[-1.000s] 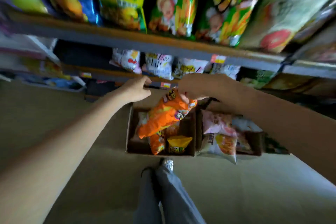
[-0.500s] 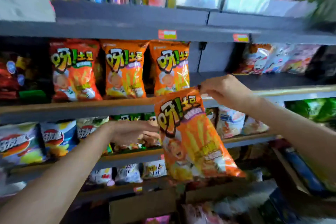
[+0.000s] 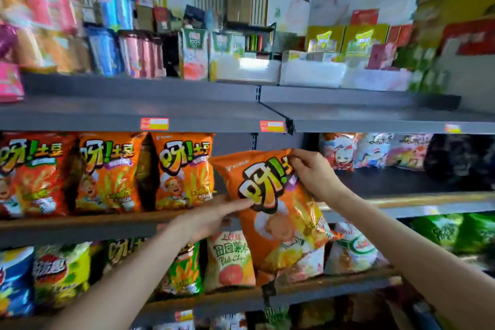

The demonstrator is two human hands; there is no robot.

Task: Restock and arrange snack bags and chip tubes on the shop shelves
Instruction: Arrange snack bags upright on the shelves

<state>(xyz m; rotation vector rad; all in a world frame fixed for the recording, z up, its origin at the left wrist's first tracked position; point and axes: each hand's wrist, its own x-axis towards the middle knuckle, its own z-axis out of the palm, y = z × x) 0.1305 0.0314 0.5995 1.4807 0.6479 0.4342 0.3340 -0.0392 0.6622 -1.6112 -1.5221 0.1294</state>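
Note:
An orange snack bag [image 3: 273, 211] hangs tilted in front of the middle shelf [image 3: 88, 225], just right of a row of three matching orange bags [image 3: 107, 171]. My right hand [image 3: 313, 171] pinches the bag's top right corner. My left hand [image 3: 211, 215] lies against its left edge with the fingers stretched out onto the front. The bag's lower part covers bags on the shelf below.
A gap on the middle shelf lies behind the held bag, with pale snack bags [image 3: 372, 150] further right. The shelf below carries green, white and blue bags [image 3: 230, 262]. The top shelf [image 3: 187, 115] bears boxes, tubes and white trays.
The view has swung up from the floor boxes to the shelves. My right hand has lifted the orange bag up to the middle shelf, and my left hand has come onto its left edge.

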